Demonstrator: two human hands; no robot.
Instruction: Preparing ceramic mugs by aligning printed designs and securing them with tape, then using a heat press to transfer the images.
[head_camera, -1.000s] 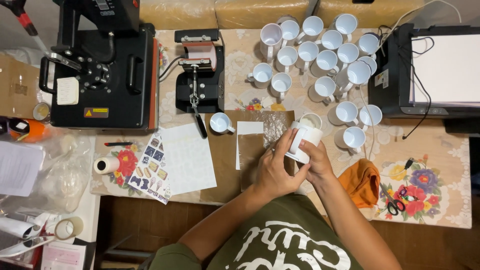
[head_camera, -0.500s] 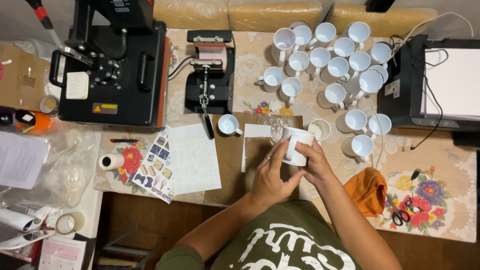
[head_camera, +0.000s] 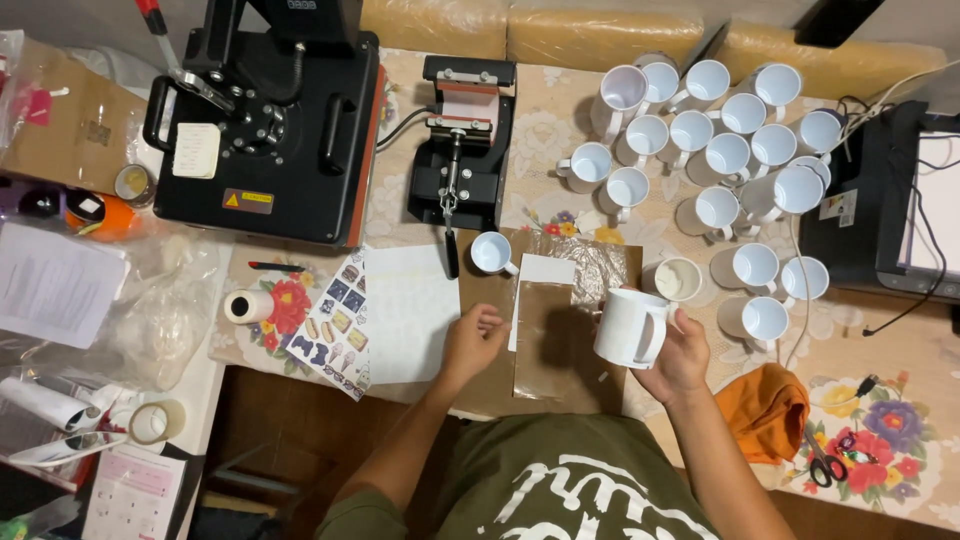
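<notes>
My right hand (head_camera: 677, 358) grips a plain white mug (head_camera: 630, 326) from below, handle toward me, above the brown paper mat (head_camera: 545, 340). My left hand (head_camera: 473, 338) has its fingers curled near the edge of a white sheet (head_camera: 410, 312) on the table and holds nothing that I can see. A clear plastic film (head_camera: 540, 335) lies on the mat between my hands. A small white mug (head_camera: 492, 252) stands just beyond my left hand.
Several white mugs (head_camera: 725, 155) crowd the far right of the table. A mug press (head_camera: 462, 140) and a big flat heat press (head_camera: 265, 120) stand at the back. A printer (head_camera: 900, 200), orange cloth (head_camera: 765, 410), scissors (head_camera: 826, 466), sticker sheet (head_camera: 335, 320) and tape roll (head_camera: 248, 306) lie around.
My left hand has let go of the mug and moved left to the white sheet. My right hand now holds the mug alone, lower and to the right.
</notes>
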